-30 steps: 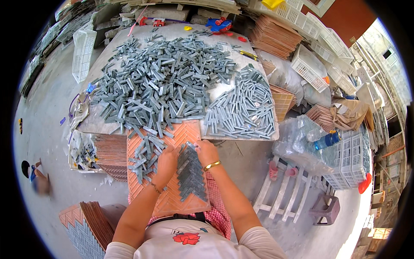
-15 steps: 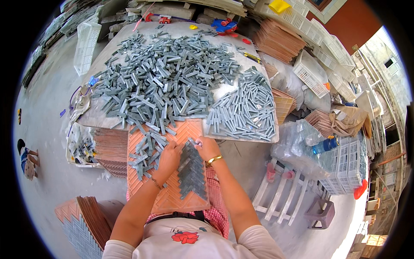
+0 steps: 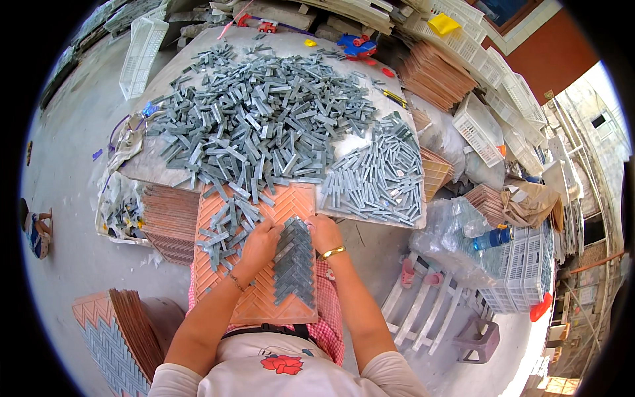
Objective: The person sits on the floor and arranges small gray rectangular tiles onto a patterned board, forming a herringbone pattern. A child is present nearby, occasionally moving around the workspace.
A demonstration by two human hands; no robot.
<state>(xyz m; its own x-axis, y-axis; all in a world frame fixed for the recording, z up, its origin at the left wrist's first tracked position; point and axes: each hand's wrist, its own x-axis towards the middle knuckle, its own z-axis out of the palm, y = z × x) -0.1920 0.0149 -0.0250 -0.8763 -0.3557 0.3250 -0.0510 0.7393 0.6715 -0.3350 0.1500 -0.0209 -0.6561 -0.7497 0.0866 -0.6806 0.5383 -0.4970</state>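
A herringbone strip of grey tile pieces (image 3: pixel 293 264) lies on the orange grooved mould tray (image 3: pixel 264 298) on the person's lap. The left hand (image 3: pixel 259 241) and right hand (image 3: pixel 324 233) flank its top end, fingertips pressing tiles; neither clasps anything. Loose grey tile pieces (image 3: pixel 264 126) heap on the table (image 3: pixel 142 169) beyond.

grey tile strips (image 3: pixel 264 126), orange herringbone tray (image 3: pixel 261 301), red-checked cloth (image 3: pixel 327 324)

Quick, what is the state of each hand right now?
Left hand: fingers bent, pressing on the grey tile strips in the orange tray.
Right hand: at the strips' upper edge; grip cannot be told.
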